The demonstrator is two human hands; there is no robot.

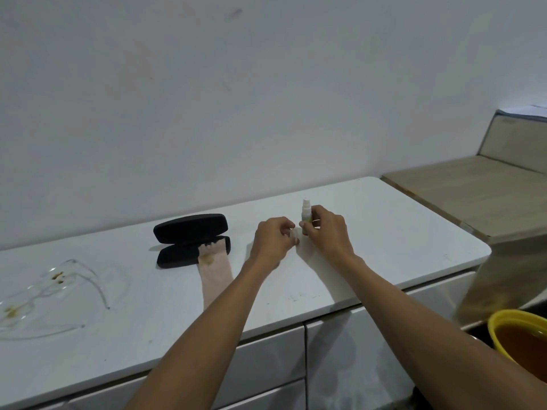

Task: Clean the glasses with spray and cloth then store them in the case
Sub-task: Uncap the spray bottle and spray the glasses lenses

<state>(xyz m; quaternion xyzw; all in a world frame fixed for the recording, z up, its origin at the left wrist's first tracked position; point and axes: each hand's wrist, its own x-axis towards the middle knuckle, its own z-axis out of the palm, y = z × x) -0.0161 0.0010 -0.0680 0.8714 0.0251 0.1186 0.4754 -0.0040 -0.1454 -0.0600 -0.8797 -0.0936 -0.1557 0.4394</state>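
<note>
Clear-framed glasses (44, 291) with brown smears lie on the white counter (399, 232) at the far left. A black glasses case (189, 229) lies open in the middle, and a beige cloth (216, 273) with a brown stain hangs out of its lower half. My right hand (328, 232) grips a small white spray bottle (305, 213) with a green label, standing upright on the counter. My left hand (273, 238) is just left of the bottle, its fingers curled and pinching a small pale cap (295, 232).
A wooden surface (473, 196) adjoins the counter on the right. A yellow bucket (497, 327) of brown liquid stands at the lower right. White drawer fronts (272, 353) run below the counter edge. A plain wall rises behind.
</note>
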